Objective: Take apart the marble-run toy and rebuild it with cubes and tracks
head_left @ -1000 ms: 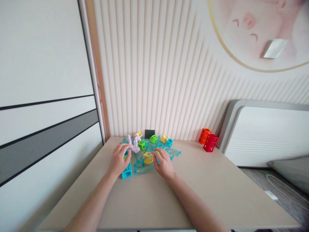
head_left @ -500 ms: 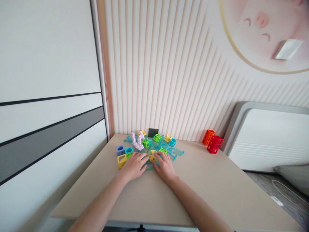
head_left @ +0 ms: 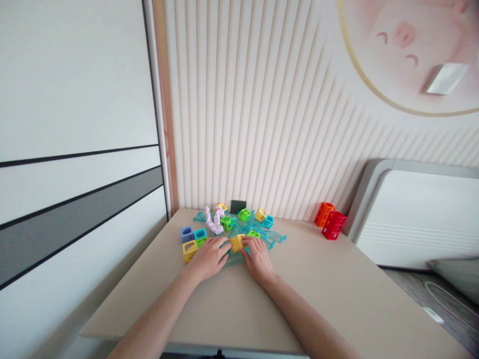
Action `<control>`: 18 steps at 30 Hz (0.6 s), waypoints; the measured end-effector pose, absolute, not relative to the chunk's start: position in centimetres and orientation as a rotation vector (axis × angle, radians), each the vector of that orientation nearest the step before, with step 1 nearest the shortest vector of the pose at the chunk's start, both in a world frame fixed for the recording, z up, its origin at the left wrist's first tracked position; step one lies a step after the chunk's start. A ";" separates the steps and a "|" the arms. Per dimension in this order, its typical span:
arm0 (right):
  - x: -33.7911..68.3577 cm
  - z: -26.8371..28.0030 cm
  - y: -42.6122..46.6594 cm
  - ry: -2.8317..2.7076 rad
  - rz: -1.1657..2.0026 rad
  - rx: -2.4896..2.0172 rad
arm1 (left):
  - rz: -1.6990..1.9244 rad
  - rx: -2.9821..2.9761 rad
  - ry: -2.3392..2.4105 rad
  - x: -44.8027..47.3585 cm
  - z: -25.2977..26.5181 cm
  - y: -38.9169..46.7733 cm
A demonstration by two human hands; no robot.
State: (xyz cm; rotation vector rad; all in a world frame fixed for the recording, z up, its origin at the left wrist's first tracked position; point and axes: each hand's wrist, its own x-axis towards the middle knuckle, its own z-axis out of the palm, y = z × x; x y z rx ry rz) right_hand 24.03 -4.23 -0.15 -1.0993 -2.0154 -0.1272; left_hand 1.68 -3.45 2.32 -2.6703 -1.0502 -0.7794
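A yellow cube block (head_left: 237,243) with open sides sits between my two hands. My left hand (head_left: 210,257) has its fingertips against the cube's left side, and my right hand (head_left: 258,256) grips it from the right. Under and behind the cube lie translucent teal track pieces (head_left: 277,235). To the left of my left hand stand a yellow block (head_left: 189,251), a blue block (head_left: 186,234) and a teal block (head_left: 200,233). A green block (head_left: 201,242) is partly hidden by that hand.
Farther back lie pale purple joined pieces (head_left: 213,222), green blocks (head_left: 226,223) and a yellow block (head_left: 261,214). An orange block stack (head_left: 324,214) and a red block stack (head_left: 334,225) stand at the right by the ribbed wall (head_left: 239,109). A white cabinet (head_left: 75,99) borders the left.
The yellow cube has turned between my fingers and now shows a different side. My right hand has shifted very slightly to the right; the other blocks stay put.
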 end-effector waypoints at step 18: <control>25.2 1.0 -6.4 -2.198 -0.266 -0.680 | -1.085 -2.615 -0.990 2.2 2.7 -4.0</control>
